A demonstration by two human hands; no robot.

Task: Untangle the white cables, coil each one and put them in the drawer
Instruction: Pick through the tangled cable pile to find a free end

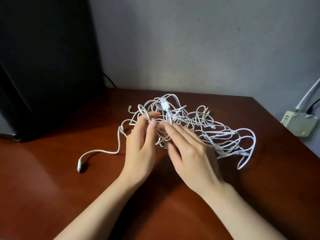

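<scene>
A person's bare left hand (140, 149) and right hand (192, 149) meet at the near edge of a tangle of thin white cables (216, 134) just above the centre of the frame. The left thumb and forefinger appear to pinch one raised loop (142, 110) of the knot. The right hand lies flat beside it, fingers straight and slightly spread, with the fingertips pushed in among the strands and gripping nothing.

The heap rests on a glossy reddish-brown wooden table (52, 187) and spreads from the hands toward the right of the frame. A flat white rectangular plug (164, 103) stands out at its top. One freed strand (97, 151) snakes away to the lower left and ends in a small connector (79, 168) lying on the wood.

By the look of it, the job has barely begun. No cable has been pulled clear of the mass, none is coiled, and only that one stray end lies loose. Separating, winding and stowing all remain to be done (the drawer itself is nowhere in view).

A large black panel (43, 66) fills the upper left, against a plain grey wall (190, 40). An off-white plastic socket block (297, 124) with leads plugged in sits at the right edge of the frame, well apart from the knot.
</scene>
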